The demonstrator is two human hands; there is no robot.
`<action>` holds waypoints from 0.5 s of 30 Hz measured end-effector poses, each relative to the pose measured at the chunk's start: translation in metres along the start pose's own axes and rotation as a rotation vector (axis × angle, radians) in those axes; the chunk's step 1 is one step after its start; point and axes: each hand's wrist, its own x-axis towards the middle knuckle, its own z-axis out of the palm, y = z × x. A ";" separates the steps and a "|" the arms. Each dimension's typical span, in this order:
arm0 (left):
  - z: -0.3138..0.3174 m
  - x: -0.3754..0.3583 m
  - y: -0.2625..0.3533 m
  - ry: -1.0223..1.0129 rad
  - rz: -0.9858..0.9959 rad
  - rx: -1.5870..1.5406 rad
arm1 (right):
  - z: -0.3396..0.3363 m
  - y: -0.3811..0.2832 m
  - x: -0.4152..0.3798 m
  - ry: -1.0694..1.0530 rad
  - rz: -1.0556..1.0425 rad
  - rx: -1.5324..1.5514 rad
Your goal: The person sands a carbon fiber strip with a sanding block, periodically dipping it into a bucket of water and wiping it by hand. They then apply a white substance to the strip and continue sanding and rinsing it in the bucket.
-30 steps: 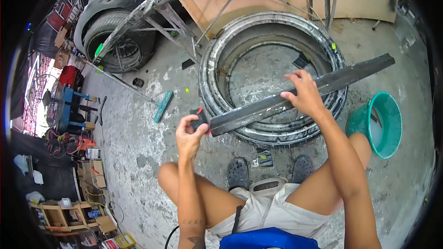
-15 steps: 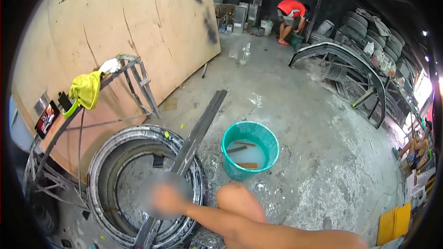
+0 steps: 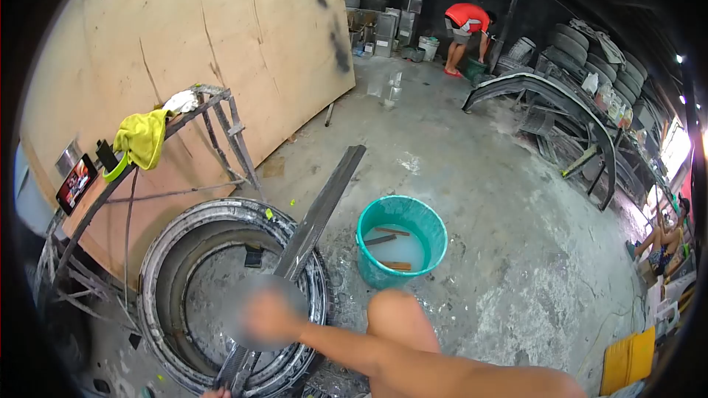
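At the left, a phone (image 3: pixel 76 186) with a lit screen leans on a metal-framed bench (image 3: pixel 179 125), beside a dark container (image 3: pixel 107 155); any writing on the screen is too small to read. Behind, a large wooden panel (image 3: pixel 184 44) bears a tiny dark marking in the upper left of the frame, not legible. A yellow cloth (image 3: pixel 144 138) hangs over the bench, a white cloth (image 3: pixel 182 102) just beside it.

At the lower left, a large tyre (image 3: pixel 157 273) lies flat on the floor. At the bottom edge the left hand (image 3: pixel 217 393) barely shows, its fingers at the near end of a long dark strip (image 3: pixel 322 210); their opening cannot be told. The strip slants up and right across the tyre. The right hand (image 3: pixel 271 315) is over the strip, but blurring hides the fingers, so neither opening nor hold can be told.

Right of the strip, a teal bucket (image 3: pixel 383 276) holds cloudy liquid and brown and dark pieces (image 3: pixel 397 265). Beyond it, a person in a red shirt (image 3: pixel 468 18) bends at the top. A yellow panel (image 3: pixel 627 362) stands at the lower right.
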 end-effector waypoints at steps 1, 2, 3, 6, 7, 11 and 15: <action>0.006 0.014 0.022 0.027 0.065 -0.018 | 0.002 0.004 0.001 0.037 -0.027 0.015; 0.003 0.011 0.018 0.024 0.060 -0.014 | 0.005 0.007 0.001 0.074 -0.050 0.026; 0.001 0.007 0.013 0.020 0.055 -0.042 | 0.003 0.008 0.002 0.064 -0.052 0.031; -0.017 -0.026 -0.042 0.030 -0.034 -0.102 | 0.012 0.012 0.002 0.039 -0.085 -0.108; -0.022 -0.047 -0.076 0.091 -0.048 -0.114 | 0.016 0.011 0.004 0.082 -0.075 -0.136; -0.023 -0.037 -0.027 0.184 -0.214 -0.083 | 0.017 0.006 0.008 0.018 0.024 -0.240; 0.001 0.019 0.029 -0.006 0.010 -0.135 | 0.004 0.003 0.012 -0.106 0.017 -0.124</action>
